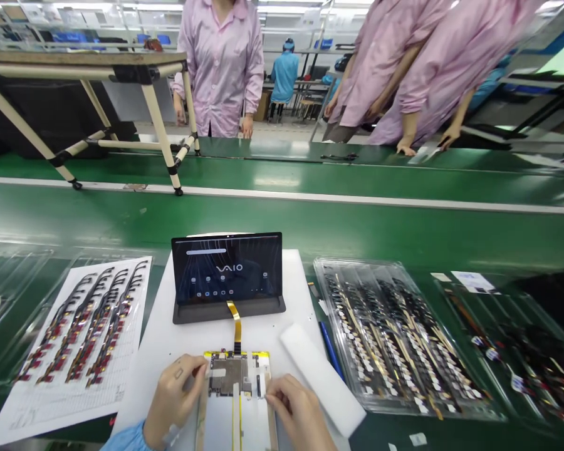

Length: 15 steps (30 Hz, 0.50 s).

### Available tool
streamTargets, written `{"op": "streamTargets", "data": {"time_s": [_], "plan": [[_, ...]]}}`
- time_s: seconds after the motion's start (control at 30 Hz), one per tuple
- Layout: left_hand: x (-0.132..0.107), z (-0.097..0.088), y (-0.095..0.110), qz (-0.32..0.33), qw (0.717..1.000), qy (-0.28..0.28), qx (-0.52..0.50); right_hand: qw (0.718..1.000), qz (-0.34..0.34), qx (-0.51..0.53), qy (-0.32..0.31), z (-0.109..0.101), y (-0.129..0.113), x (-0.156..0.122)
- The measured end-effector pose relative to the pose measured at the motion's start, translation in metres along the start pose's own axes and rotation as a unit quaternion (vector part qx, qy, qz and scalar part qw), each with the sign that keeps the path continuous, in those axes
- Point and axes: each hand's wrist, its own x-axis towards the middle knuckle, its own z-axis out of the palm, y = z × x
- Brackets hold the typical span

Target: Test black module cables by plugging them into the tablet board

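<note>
An opened tablet body [223,416] lies on a white foam board [157,341], its circuit board [230,376] exposed at the top. From it a gold ribbon cable [236,322] runs up to a lit tablet screen [228,269] that leans upright in a dark stand [230,310]. My left hand [176,394] is by the body's upper left edge, thumb and fingers pinched together. At the right edge, beside the circuit board, my right hand [301,410] is also closed in a pinch. What either pinch holds, if anything, is too small to make out.
A white foam block [322,379] and a blue pen-like tool [331,351] lie to the right. Beyond them is a clear tray [402,269] of small cable parts. Rows of cables [108,332] rest on paper at left. People in pink [220,69] stand across the green bench.
</note>
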Motion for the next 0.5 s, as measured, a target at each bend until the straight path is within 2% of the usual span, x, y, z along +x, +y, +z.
{"op": "streamTargets", "data": {"time_s": [0.13,0.33,0.5], "plan": [[-0.003,0.002,-0.003,0.013,1.000,-0.001,0.009,1.000,0.021,-0.009,-0.004,-0.002,0.000,0.003],[-0.003,0.004,-0.007,0.046,0.999,-0.002,0.021,0.999,-0.036,0.004,0.017,0.010,0.019,0.000],[-0.003,0.004,-0.008,0.060,0.998,-0.006,0.022,0.998,-0.050,0.007,0.031,0.017,0.026,-0.002]]}}
